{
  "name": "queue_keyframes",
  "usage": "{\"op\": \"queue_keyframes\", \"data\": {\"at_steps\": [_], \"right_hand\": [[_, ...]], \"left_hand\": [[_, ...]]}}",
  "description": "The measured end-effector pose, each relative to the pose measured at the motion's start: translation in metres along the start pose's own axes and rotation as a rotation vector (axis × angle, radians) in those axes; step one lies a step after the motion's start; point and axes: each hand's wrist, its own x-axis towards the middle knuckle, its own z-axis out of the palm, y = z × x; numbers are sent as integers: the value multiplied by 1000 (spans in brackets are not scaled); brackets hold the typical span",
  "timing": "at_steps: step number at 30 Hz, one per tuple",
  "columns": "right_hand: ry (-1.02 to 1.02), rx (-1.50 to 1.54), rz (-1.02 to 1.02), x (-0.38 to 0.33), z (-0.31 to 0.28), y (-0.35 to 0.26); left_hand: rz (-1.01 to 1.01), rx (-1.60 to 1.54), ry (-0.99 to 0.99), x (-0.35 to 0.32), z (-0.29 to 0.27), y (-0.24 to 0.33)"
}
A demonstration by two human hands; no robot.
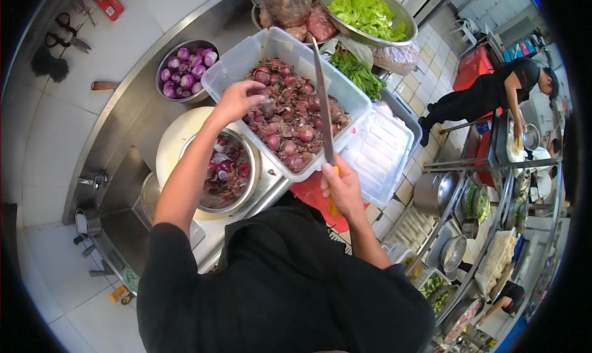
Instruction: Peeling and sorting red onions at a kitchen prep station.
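Observation:
My right hand (343, 189) grips the yellow handle of a long kitchen knife (324, 100), its blade pointing up and away over the right part of a clear plastic bin. That bin (221, 76) is filled with unpeeled red onions (290, 115) and loose dry skins. Over the bin's left side, my left hand (237, 101) has its fingers apart and slightly bent, with nothing seen in them. Beneath my left forearm, a metal colander (251, 180) contains onion skins and trimmings. Peeled purple onions (188, 69) fill a steel bowl (161, 91) at the far left.
A steel bowl of lettuce (370, 16), bagged meat (283, 7) and leafy greens (356, 69) stand beyond the bin. A translucent lid (379, 149) lies to the right. The sink (117, 192) is at left. Another person (493, 91) works by shelves at right.

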Motion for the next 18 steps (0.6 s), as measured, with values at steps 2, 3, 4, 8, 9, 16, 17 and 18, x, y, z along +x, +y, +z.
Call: {"op": "queue_keyframes", "data": {"at_steps": [2,3,4,8,9,16,17,18], "right_hand": [[38,-63,-4,3,-21,-3],[37,-57,0,4,-30,-3],[55,-61,2,4,-36,-4],[82,-47,11,4,-51,-5],[89,-47,22,4,-53,-4],[49,-20,25,9,-63,4],[38,-54,11,10,-63,0],[24,-91,-4,10,-62,-3]], "left_hand": [[73,165,-46,35,26,-31],[95,255,-55,47,36,-33],[88,258,-58,59,39,-38],[-115,587,-118,84,43,-39],[-227,654,-161,87,43,-38],[-311,1010,-271,68,73,-41],[-337,992,-237,67,72,-44],[-340,991,-229,64,67,-48]]}}
